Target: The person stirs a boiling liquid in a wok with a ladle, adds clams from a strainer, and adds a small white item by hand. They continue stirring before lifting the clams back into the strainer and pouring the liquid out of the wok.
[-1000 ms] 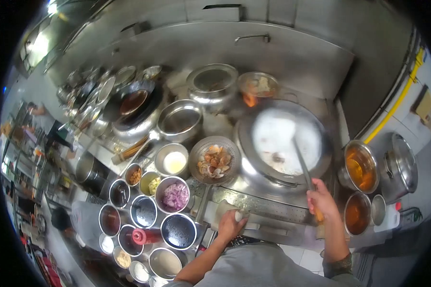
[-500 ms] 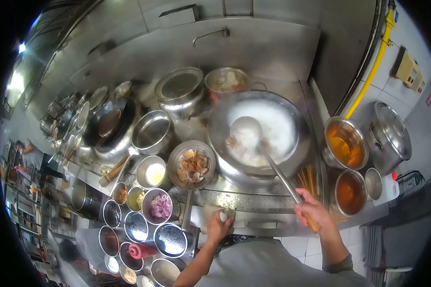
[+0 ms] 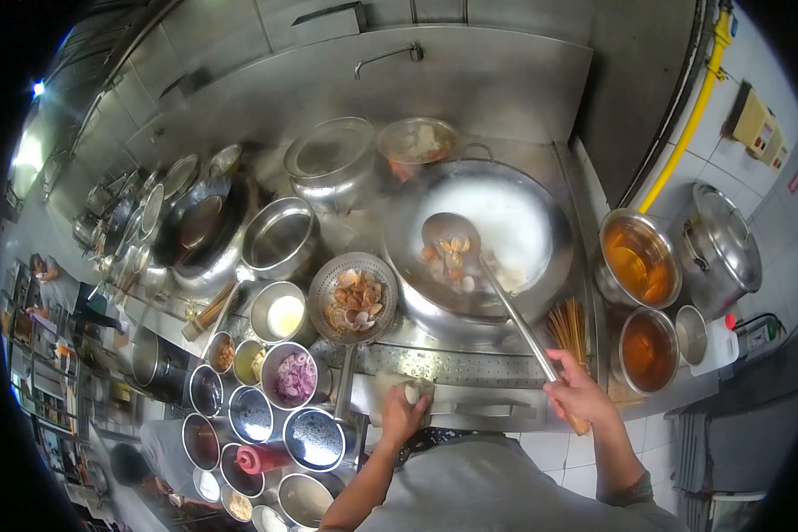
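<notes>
My right hand [image 3: 580, 390] is wrapped round the wooden end of a long ladle [image 3: 516, 315]. The ladle's bowl tilts over the left side of a large wok [image 3: 550, 284] of white foamy liquid [image 3: 496, 213], with clams [image 3: 452, 253] in and beside it. Low in the middle, the fingers of my left hand [image 3: 405, 411] are closed round a greyish cloth [image 3: 384, 396] at the counter's front edge. Left of the wok, a perforated strainer [image 3: 325, 285] holds more clams [image 3: 356, 301], its handle pointing down toward the front.
Bowls of chopped onion [image 3: 294, 376], sauces and other ingredients stand at the lower left. Metal pots [image 3: 279, 238] and a dark wok [image 3: 186, 226] line the left. Two pots of orange liquid [image 3: 638, 257] and a bamboo brush [image 3: 569, 330] are at right. A person [image 3: 58, 279] is far left.
The ladle's bowl, full of white liquid before, now shows clams and less liquid. It has shifted slightly left. My left hand stays on the cloth.
</notes>
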`<state>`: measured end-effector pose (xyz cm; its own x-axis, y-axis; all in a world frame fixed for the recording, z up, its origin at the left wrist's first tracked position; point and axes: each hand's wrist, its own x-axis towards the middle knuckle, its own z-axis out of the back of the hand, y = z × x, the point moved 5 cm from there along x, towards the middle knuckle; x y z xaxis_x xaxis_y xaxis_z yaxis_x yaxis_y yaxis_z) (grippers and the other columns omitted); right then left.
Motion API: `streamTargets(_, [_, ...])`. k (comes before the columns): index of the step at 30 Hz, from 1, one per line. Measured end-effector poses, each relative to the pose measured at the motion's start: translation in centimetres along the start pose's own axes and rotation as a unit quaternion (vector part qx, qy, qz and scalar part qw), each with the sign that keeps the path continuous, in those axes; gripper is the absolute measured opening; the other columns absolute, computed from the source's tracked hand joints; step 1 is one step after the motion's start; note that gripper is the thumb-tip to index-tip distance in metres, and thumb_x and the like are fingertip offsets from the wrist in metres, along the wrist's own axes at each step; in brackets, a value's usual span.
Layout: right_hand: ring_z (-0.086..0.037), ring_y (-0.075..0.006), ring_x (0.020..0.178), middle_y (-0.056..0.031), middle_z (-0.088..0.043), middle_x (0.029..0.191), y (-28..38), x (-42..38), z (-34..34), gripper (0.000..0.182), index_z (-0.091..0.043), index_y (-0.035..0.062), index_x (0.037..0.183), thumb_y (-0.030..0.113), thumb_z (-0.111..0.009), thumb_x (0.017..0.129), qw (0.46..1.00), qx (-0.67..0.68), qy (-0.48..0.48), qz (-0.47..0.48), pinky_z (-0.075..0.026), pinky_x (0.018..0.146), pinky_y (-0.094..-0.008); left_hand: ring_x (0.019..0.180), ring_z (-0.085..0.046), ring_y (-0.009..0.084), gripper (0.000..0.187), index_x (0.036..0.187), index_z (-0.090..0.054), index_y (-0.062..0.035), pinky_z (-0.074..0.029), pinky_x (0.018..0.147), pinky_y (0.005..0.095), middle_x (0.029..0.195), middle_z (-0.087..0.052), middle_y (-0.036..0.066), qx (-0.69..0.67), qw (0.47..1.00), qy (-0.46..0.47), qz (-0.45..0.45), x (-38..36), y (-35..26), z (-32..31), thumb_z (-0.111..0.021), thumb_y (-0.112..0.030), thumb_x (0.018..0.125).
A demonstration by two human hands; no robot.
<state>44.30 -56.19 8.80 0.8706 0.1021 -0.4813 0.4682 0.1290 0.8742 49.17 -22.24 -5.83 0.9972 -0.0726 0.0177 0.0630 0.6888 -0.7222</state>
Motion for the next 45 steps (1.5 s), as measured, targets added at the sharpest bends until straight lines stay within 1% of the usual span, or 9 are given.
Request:
streamTargets(9, [-0.05, -0.0131, 0.048, -0.0029, -0.052, 0.067, 1.6, -0.7, 0.1, 0.056, -0.031, 0.0096, 0.146, 0.007, -0.056, 0.095, 0.997, 0.066, 0.001, -0.049, -0.04, 0.042, -0.0298, 0.104, -0.061, 0.0415, 0.046, 0.117, -0.064, -0.0021, -0.049, 0.092, 0.0469, 0.108, -0.065, 0.022, -0.012, 1.0, -0.006, -0.01, 0.0, -0.5, 0.4, -0.08, -0.03, 0.083])
streamTargets(18, [-0.048, -0.0139, 0.047, -0.0048, -0.053, 0.075, 3.5, -0.6, -0.2, 0.054, -0.035, 0.0103, 0.144, 0.008, -0.056, 0.095, 0.93, 0.352, 0.089, -0.061, -0.038, 0.041, -0.0287, 0.107, -0.06, 0.0418, 0.05, 0.118, -0.064, -0.0006, -0.048, 0.094, 0.0485, 0.11, -0.065, 0.024, -0.013, 1.0, 0.013, 0.014, 0.2, 0.4, -0.3, -0.08, -0.032, 0.083])
streamTargets(21, [-0.047, -0.0128, 0.048, -0.0053, -0.053, 0.075, 4.7, -0.9, -1.1, 0.051, -0.036, 0.0117, 0.142, 0.007, -0.055, 0.095, 0.969, 0.239, 0.035, -0.053, -0.037, 0.04, -0.0289, 0.108, -0.06, 0.0419, 0.05, 0.12, -0.064, -0.0009, -0.048, 0.094, 0.0477, 0.111, -0.065, 0.024, -0.017, 1.0, 0.009, 0.0, 0.0, 0.6, -0.3, -0.079, -0.033, 0.084])
streamTargets(24, [-0.048, -0.012, 0.049, -0.0057, -0.053, 0.076, 5.5, -0.4, -1.7, 0.045, -0.04, 0.0137, 0.139, 0.006, -0.054, 0.096, 0.963, 0.264, 0.024, -0.053, -0.036, 0.04, -0.0284, 0.107, -0.061, 0.0418, 0.051, 0.122, -0.063, -0.0017, -0.049, 0.094, 0.0472, 0.112, -0.065, 0.023, 0.005, 1.0, 0.01, -0.01, 0.0, 0.9, -0.5, -0.079, -0.033, 0.085])
streamTargets(33, [-0.049, -0.0132, 0.051, -0.0054, -0.052, 0.085, 3.9, 1.3, -2.6, 0.042, -0.039, 0.0164, 0.14, 0.009, -0.052, 0.1, 0.852, 0.484, 0.191, -0.051, -0.04, 0.04, -0.03, 0.109, -0.061, 0.0413, 0.052, 0.122, -0.064, -0.0031, -0.048, 0.096, 0.0469, 0.113, -0.066, 0.023, 0.01, 1.0, 0.012, 0.004, 0.0, 0.6, -0.2, -0.078, -0.037, 0.085])
streamTargets(36, [-0.049, -0.0131, 0.05, -0.0061, -0.052, 0.084, 6.3, 0.8, -4.8, 0.045, -0.038, 0.0163, 0.142, 0.008, -0.051, 0.1, 0.848, 0.474, 0.234, -0.042, -0.04, 0.04, -0.0296, 0.109, -0.061, 0.041, 0.053, 0.122, -0.064, -0.003, -0.048, 0.096, 0.047, 0.113, -0.066, 0.023, 0.003, 1.0, 0.011, 0.006, 0.1, 0.6, -0.1, -0.078, -0.037, 0.084])
streamTargets(40, [-0.048, -0.0135, 0.049, -0.0067, -0.052, 0.084, 7.7, 1.2, -8.1, 0.052, -0.035, 0.0146, 0.147, 0.007, -0.051, 0.099, 0.881, 0.417, 0.222, -0.038, -0.04, 0.04, -0.0293, 0.109, -0.062, 0.0408, 0.052, 0.121, -0.064, -0.0029, -0.048, 0.095, 0.0474, 0.113, -0.066, 0.023, -0.001, 1.0, 0.012, -0.001, 0.0, 0.8, -0.1, -0.078, -0.036, 0.084])
streamTargets(41, [-0.046, -0.0129, 0.048, -0.0057, -0.05, 0.082, 8.4, 1.1, -9.0, 0.053, -0.035, 0.0156, 0.145, 0.007, -0.054, 0.096, 0.902, 0.38, 0.202, -0.044, -0.037, 0.041, -0.0279, 0.108, -0.062, 0.0409, 0.051, 0.12, -0.064, -0.0031, -0.048, 0.094, 0.0475, 0.113, -0.066, 0.023, -0.007, 1.0, 0.005, -0.008, 0.0, 0.8, -0.1, -0.078, -0.036, 0.084])
streamTargets(45, [-0.048, -0.0147, 0.047, -0.0067, -0.051, 0.075, 6.5, 3.6, -11.3, 0.057, -0.034, 0.0145, 0.147, 0.005, -0.055, 0.095, 0.957, 0.228, 0.18, -0.013, -0.038, 0.041, -0.0287, 0.105, -0.062, 0.0415, 0.048, 0.119, -0.063, -0.004, -0.049, 0.092, 0.048, 0.109, -0.065, 0.022, -0.019, 1.0, -0.014, -0.02, -0.3, 0.6, 0.2, -0.077, -0.035, 0.085])
